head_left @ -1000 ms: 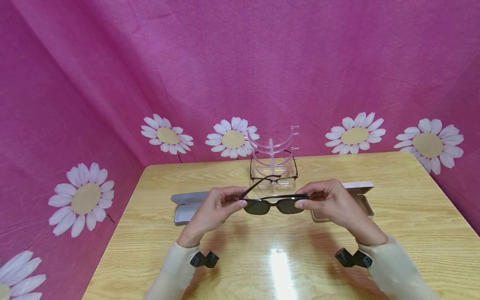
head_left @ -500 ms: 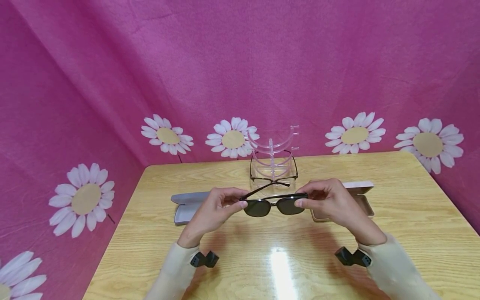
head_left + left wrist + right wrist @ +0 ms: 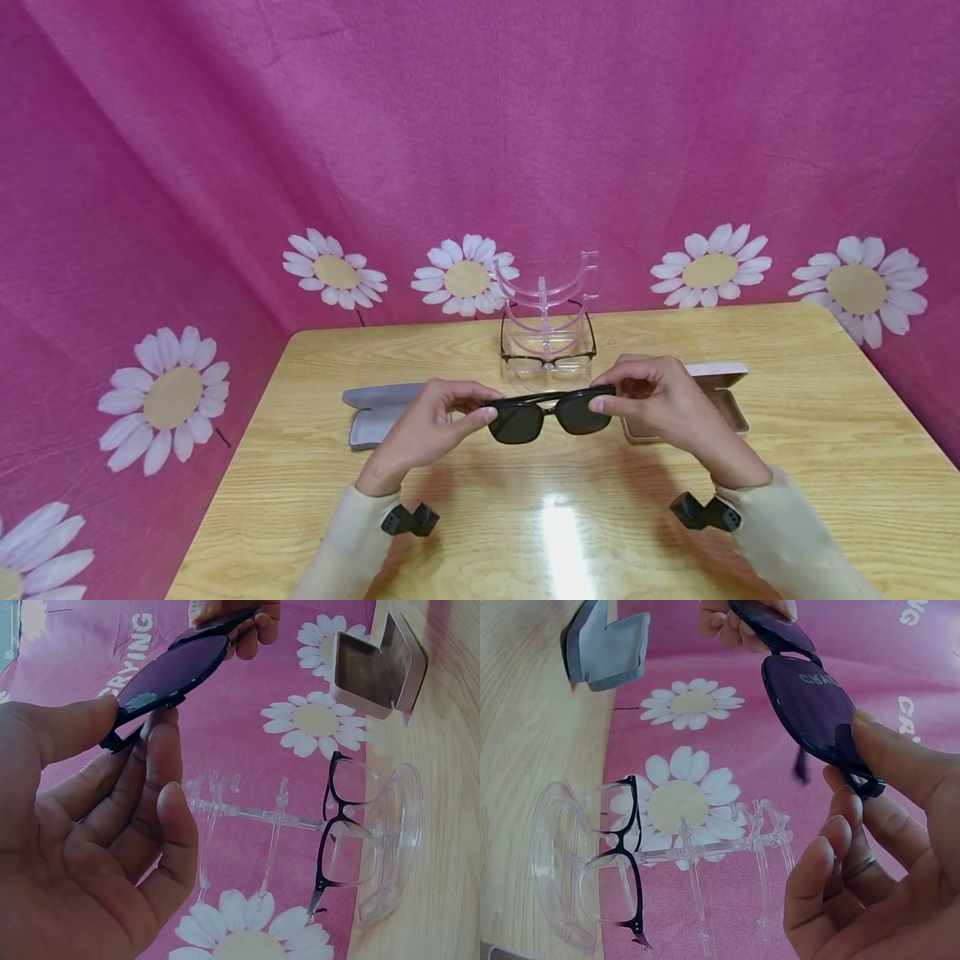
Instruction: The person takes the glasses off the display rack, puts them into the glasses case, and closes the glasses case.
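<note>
A pair of black sunglasses [image 3: 517, 422] with dark lenses is held up over the table, lenses toward the head camera. My left hand [image 3: 427, 421] pinches the left end of the frame between thumb and fingers. At the right end, my right hand [image 3: 656, 404] pinches the hinge corner the same way. In the left wrist view the sunglasses [image 3: 176, 671] slant away from the thumb. Behind them, a clear display stand [image 3: 545, 308] carries black-rimmed eyeglasses [image 3: 549, 363] on its lowest tier. The sunglasses' temples are mostly hidden behind the lenses in the head view.
A grey glasses case [image 3: 369, 427] lies open behind my left hand. Partly covered by my right hand is an open brown glasses case [image 3: 726, 408]. The wooden table [image 3: 480, 533] meets a pink curtain [image 3: 480, 125] with daisies at its back edge.
The sunglasses' left temple, which stuck out toward the stand, has swung in behind the lenses. The frame tilts with its left side slightly lower. Both hands keep their grip.
</note>
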Demonstrator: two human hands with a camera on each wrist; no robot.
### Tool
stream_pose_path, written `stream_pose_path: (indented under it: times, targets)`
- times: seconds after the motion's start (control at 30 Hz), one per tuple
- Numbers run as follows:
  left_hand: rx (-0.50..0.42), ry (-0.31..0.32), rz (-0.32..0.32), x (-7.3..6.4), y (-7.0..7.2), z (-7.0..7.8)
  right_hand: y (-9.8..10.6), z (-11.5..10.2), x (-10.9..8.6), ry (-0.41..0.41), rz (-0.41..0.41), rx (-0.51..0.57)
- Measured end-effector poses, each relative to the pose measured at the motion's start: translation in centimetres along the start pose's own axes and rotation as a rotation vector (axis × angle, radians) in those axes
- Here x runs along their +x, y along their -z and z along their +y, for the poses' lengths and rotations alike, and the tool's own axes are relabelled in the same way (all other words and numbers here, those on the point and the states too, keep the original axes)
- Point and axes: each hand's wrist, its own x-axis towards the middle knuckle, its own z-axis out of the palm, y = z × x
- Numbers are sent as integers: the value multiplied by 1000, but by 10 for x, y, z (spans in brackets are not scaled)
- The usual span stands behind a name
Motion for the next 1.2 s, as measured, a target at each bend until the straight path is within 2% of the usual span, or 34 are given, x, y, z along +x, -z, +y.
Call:
stream_pose_path:
  times: [0.27,0.6,0.83,1.03,1.2]
  targets:
    - [14,-21,-8,-2,1,0,0,0,1,-38,-22,-1]
    - [23,-20,18,1,-2,-2,6,-2,0,-155,-48,0]
    - [3,44,34,8,-9,-6,13,6,-4,-199,-76,21]
    - [-74,74,29,16,-18,-10,20,15,-11,-233,-83,-1]
    - [-136,105,20,21,-27,-14,24,25,-18,-246,-71,26]
